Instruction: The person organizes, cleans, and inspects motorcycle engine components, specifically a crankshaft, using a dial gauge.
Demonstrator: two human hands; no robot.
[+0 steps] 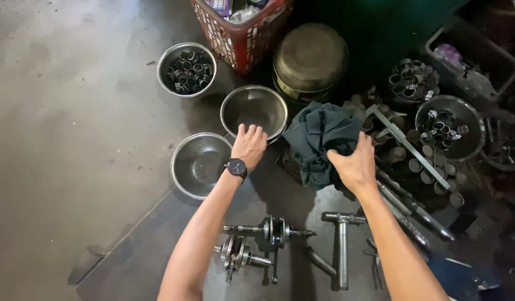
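Observation:
My left hand (pixel 248 145), with a black watch on the wrist, grips the near rim of an empty steel bowl (pixel 256 107). A second empty steel bowl (pixel 197 165) lies just left of that wrist. My right hand (pixel 354 165) is closed on a crumpled dark green cloth (pixel 318 136) that sits on the floor right of the bowl. Two metal crankshafts (pixel 271 231) (pixel 235 255) lie on the floor between my forearms.
A steel bowl of small metal rings (pixel 186 69) sits at upper left. A red plastic basket (pixel 242 28) and an upturned metal pot (pixel 310 56) stand behind. Right of the cloth are a bowl of rings (pixel 449 127), several metal cylinders, shafts (pixel 413 209) and a T-shaped tool (pixel 342 245).

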